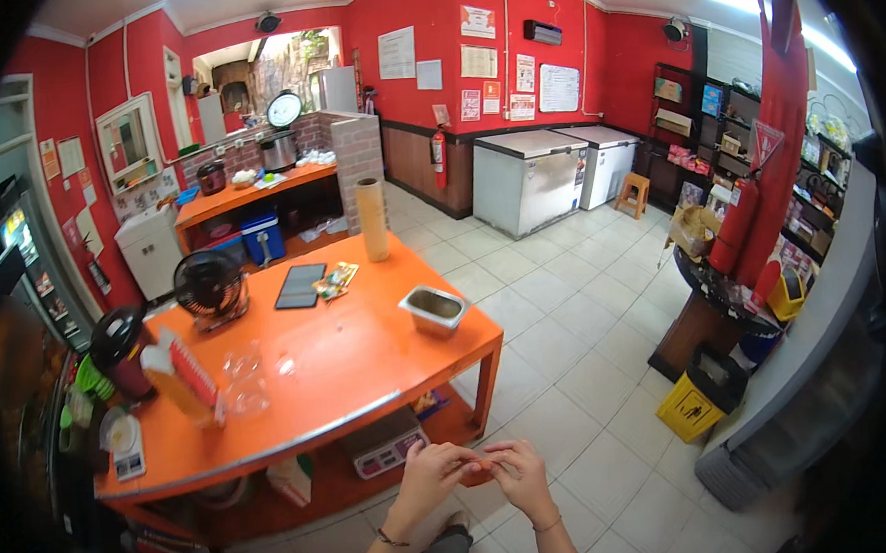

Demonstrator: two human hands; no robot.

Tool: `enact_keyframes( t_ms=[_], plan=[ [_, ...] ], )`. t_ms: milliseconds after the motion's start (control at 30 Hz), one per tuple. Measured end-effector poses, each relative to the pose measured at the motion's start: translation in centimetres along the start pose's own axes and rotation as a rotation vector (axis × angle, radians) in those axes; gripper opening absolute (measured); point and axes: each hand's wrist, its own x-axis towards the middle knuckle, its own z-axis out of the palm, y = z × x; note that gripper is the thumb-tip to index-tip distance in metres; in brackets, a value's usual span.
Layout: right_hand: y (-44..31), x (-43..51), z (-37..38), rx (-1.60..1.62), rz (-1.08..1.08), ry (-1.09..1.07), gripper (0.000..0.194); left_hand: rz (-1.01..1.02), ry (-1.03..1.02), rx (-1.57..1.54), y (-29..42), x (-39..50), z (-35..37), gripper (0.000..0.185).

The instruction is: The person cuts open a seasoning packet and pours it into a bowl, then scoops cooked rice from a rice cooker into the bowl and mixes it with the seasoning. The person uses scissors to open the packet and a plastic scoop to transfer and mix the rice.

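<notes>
Both hands meet in front of me at the bottom centre, beyond the near edge of the orange table (356, 333). My left hand (438, 472) pinches a small orange-red item (477, 476) from the left, and my right hand (515, 474) holds it from the right. What the item is cannot be told. On the table stand a steel container (435, 311) at the right corner and a cardboard roll (372, 220) at the far edge. A dark tablet (301, 286), a printed packet (336, 280) and clear plastic pieces (245, 377) lie farther left.
A black fan (209, 285), a dark jug (122, 346) and a small scale (127, 451) stand at the table's left. A larger scale (388, 446) sits on the lower shelf. A yellow bin (690, 406) stands on the tiled floor at right, near a grey wall.
</notes>
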Motion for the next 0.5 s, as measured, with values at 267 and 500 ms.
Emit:
enact_keyframes(
  t_ms=[267,500],
  plan=[
    [16.1,11.0,-11.8,-0.298,0.251,0.345,0.006,0.317,-0.226,-0.059,0.1,26.3,16.4,0.006],
    [35.9,20.1,-22.4,-0.424,0.233,0.506,0.011,0.461,-0.287,-0.172,-1.2,49.2,31.4,0.003]
  ],
)
